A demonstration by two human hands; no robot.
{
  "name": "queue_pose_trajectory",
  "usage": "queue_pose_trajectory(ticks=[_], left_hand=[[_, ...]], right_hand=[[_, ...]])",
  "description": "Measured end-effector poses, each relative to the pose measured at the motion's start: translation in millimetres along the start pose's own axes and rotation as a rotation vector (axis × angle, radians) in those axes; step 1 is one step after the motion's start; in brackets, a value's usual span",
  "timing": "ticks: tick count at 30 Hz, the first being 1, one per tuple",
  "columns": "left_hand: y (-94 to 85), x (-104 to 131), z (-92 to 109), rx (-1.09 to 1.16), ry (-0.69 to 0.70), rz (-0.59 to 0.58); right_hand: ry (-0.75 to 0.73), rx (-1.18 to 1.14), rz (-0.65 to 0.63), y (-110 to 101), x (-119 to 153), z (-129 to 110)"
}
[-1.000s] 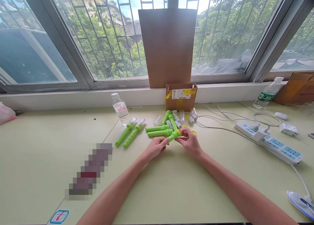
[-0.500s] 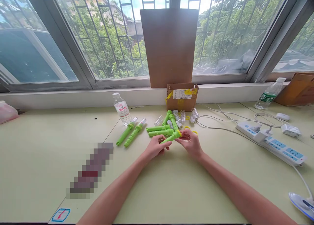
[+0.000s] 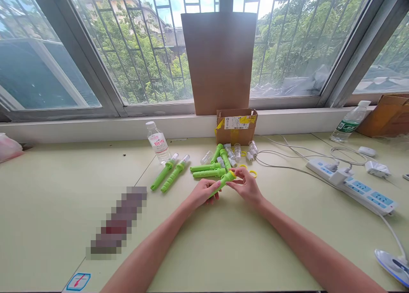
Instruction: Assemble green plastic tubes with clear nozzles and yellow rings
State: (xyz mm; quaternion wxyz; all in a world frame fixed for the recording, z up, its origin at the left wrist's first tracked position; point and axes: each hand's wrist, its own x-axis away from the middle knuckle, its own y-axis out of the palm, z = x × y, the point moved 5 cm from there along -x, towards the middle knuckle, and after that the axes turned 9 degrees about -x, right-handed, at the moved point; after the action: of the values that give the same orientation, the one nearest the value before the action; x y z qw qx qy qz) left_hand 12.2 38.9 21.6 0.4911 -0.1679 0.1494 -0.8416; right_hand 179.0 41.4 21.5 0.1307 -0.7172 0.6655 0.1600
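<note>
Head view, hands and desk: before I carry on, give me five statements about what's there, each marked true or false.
1. The left hand holds a green tube. True.
2. The right hand rests on the power strip. False: its fingers are at the yellow ring on the end of the held piece.
3. Two green tubes with clear tips lie left of the main pile. True.
4. The bottle with pink lettering lies on its side. False: it stands upright on the desk.
5. The small cardboard box with yellow tape is behind the pile. True.
</note>
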Motion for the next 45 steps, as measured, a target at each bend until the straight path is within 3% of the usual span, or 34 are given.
queue_pose_trajectory(ticks=[11, 21, 33, 39, 45], left_hand=[[-5.6, 1.4, -0.8, -0.058, -0.072, 0.067], [-3.9, 3.5, 5.6, 0.007, -0.027, 0.052], [-5.1, 3.0, 4.7, 0.099, -0.014, -0.001], [-2.8, 0.9, 4.0, -0.032, 0.056, 0.013], [-2.7, 0.3, 1.1, -0.119, 0.008, 0.077]], right_hand=[[0.018, -0.089, 0.034, 3.3, 3.2, 1.9], [0.015, -0.052, 0.064, 1.0, 4.3, 2.9], [-0.079, 0.016, -0.02, 2.9, 1.7, -5.3], [-0.041, 0.036, 0.052, -0.5, 2.1, -0.3], [-0.037, 0.032, 0.067, -1.2, 2.0, 0.8]])
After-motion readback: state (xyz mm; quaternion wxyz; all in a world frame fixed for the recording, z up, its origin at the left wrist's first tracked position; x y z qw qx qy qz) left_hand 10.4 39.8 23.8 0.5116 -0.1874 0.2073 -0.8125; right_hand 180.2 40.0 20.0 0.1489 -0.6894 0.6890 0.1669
